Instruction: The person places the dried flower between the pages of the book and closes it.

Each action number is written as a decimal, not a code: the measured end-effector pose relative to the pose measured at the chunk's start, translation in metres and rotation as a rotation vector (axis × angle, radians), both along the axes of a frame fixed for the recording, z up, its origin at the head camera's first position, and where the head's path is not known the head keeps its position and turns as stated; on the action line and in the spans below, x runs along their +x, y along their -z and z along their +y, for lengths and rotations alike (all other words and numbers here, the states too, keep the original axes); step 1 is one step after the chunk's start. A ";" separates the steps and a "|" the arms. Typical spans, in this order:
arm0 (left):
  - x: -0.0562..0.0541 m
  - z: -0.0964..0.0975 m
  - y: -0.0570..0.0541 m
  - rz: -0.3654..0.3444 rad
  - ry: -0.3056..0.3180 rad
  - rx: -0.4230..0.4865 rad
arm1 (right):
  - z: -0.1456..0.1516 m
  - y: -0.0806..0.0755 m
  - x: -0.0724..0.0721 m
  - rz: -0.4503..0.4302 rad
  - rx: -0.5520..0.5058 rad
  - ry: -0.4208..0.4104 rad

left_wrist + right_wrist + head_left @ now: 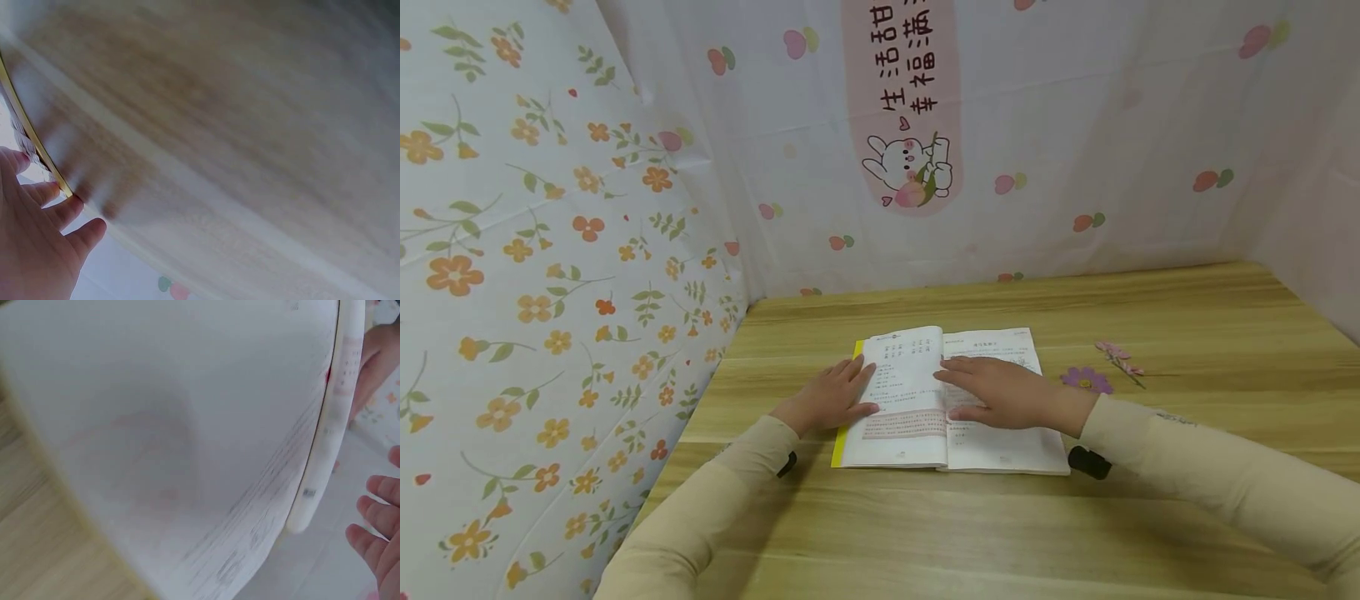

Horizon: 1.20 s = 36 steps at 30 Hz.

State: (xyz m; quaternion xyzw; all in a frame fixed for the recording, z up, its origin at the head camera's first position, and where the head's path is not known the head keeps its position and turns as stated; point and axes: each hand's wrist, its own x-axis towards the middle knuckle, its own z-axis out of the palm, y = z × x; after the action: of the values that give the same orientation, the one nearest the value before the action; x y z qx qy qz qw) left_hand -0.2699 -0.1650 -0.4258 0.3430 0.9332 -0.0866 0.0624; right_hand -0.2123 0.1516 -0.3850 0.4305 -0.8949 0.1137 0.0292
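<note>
An open book (902, 452) with printed pages and a yellow cover edge lies on the wooden table. At its left edge my left hand (829, 397) has its fingers over the page margin; in the left wrist view the fingertips of that left hand (44, 231) are right at the yellow edge. My right hand (1003, 392) extends flat over the right-hand page, fingers pointing toward the spine. The right wrist view shows the right page (156, 425) close up, with the fingers of the right hand (381, 519) spread and relaxed.
Right of the book, a purple flower (1087, 380) and a pink flower sprig (1122, 362) lie on the wooden table (865, 533). Behind the table hangs a patterned cloth (1037, 125), and a floral cloth (550, 292) covers the left side.
</note>
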 end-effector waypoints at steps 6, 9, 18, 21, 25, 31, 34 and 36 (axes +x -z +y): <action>0.000 -0.001 0.001 0.012 0.004 -0.006 | 0.032 -0.003 0.000 -0.018 -0.151 0.089; 0.000 -0.001 0.001 0.006 0.000 -0.006 | 0.049 -0.005 0.001 -0.046 -0.242 0.169; 0.000 -0.001 -0.001 0.004 0.003 -0.012 | 0.101 -0.001 -0.001 -0.140 -0.470 0.364; 0.000 0.000 -0.001 0.009 0.004 -0.018 | 0.119 0.000 0.002 -0.142 -0.510 0.421; 0.000 0.001 0.000 0.006 -0.001 -0.026 | 0.144 0.000 0.007 -0.142 -0.547 0.499; 0.000 0.000 0.000 0.010 0.006 -0.018 | 0.180 0.006 0.009 -0.207 -0.525 0.639; 0.000 0.000 0.000 0.010 0.008 -0.018 | 0.194 0.011 0.008 -0.227 -0.511 0.676; 0.000 0.000 0.001 0.008 0.007 -0.016 | 0.202 0.016 0.007 -0.231 -0.493 0.692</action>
State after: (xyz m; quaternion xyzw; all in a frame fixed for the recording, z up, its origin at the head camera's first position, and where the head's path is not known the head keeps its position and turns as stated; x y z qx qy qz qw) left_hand -0.2701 -0.1654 -0.4264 0.3455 0.9315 -0.0957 0.0610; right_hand -0.2055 0.3537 -0.4014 0.0702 -0.9299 0.3546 0.0671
